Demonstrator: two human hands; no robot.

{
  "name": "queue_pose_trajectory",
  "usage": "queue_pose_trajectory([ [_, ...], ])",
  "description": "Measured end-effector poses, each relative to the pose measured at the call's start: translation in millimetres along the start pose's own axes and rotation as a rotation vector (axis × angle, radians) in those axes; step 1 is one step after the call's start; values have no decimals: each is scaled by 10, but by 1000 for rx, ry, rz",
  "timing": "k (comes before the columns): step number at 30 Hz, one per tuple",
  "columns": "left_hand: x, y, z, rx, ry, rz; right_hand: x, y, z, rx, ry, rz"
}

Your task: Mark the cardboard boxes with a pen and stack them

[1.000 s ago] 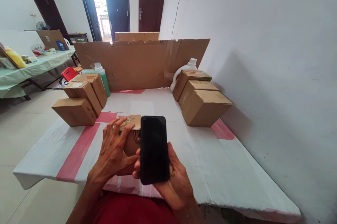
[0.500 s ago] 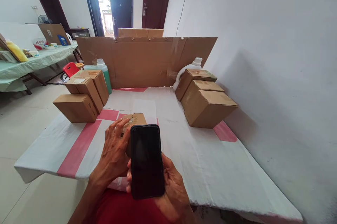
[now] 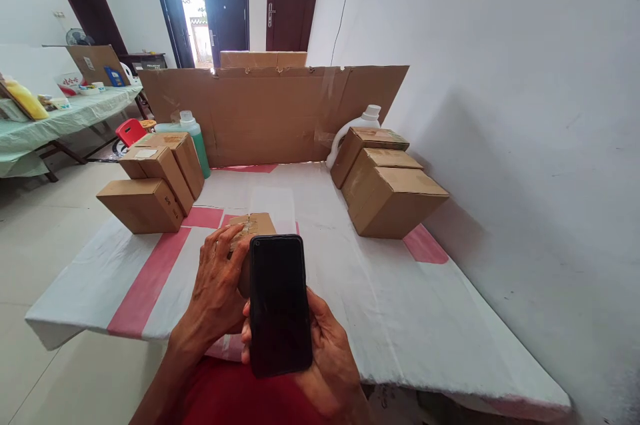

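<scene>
A black smartphone (image 3: 280,308) with a dark screen stands near-upright at the front of the table. My right hand (image 3: 333,352) is closed around its lower part, thumb along the right edge and fingertips showing at the left edge. Just left of the phone, my left hand (image 3: 217,278) lies curved over a small cardboard box (image 3: 263,222), its fingers on the taped top. The phone and the hand cover much of that box.
Three cardboard boxes (image 3: 145,205) and a green bottle (image 3: 200,145) stand at the left. More boxes (image 3: 395,202) and a white jug (image 3: 367,117) line the right by the wall. An upright cardboard panel (image 3: 270,118) borders the back of the cloth-covered table (image 3: 450,332).
The view has shifted very slightly, so the background sits a little further left. Both hands, the phone and the small box keep their places relative to one another.
</scene>
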State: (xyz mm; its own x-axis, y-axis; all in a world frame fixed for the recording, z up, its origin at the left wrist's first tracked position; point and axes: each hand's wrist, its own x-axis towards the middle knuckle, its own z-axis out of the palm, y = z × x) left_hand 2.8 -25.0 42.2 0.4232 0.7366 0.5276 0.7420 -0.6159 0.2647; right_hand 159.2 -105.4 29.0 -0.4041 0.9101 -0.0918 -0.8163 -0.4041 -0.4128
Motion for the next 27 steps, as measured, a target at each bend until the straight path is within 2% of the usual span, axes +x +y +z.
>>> queue_pose_trajectory([
  [4,24,-31,-1,-6,4,7,-37,-86,-39,-19,32,-10],
  [8,104,-119,-28,-16,-5,23,1,-418,-234,-148,144,-113],
  [9,135,-149,-30,-15,-4,25,32,-525,-323,-217,208,-147],
  [11,208,-211,-27,-13,-1,34,122,-731,-552,-472,419,-241],
  [13,288,-265,-18,-16,-1,35,238,-901,-837,-778,658,-351],
  [15,365,-311,-7,-21,-8,19,354,-1014,-1139,-993,825,-405],
  [18,466,-370,3,-37,-18,-33,468,-1089,-1523,-1195,968,-396],
  [20,529,-409,8,-64,-24,-56,489,-1102,-1691,-1349,1041,-362],
  [23,647,-479,21,-131,-35,-94,468,-1103,-1816,-1555,1108,-283],
  [27,849,-620,71,-317,-39,-182,415,-1084,-1850,-1764,1169,-181],
])
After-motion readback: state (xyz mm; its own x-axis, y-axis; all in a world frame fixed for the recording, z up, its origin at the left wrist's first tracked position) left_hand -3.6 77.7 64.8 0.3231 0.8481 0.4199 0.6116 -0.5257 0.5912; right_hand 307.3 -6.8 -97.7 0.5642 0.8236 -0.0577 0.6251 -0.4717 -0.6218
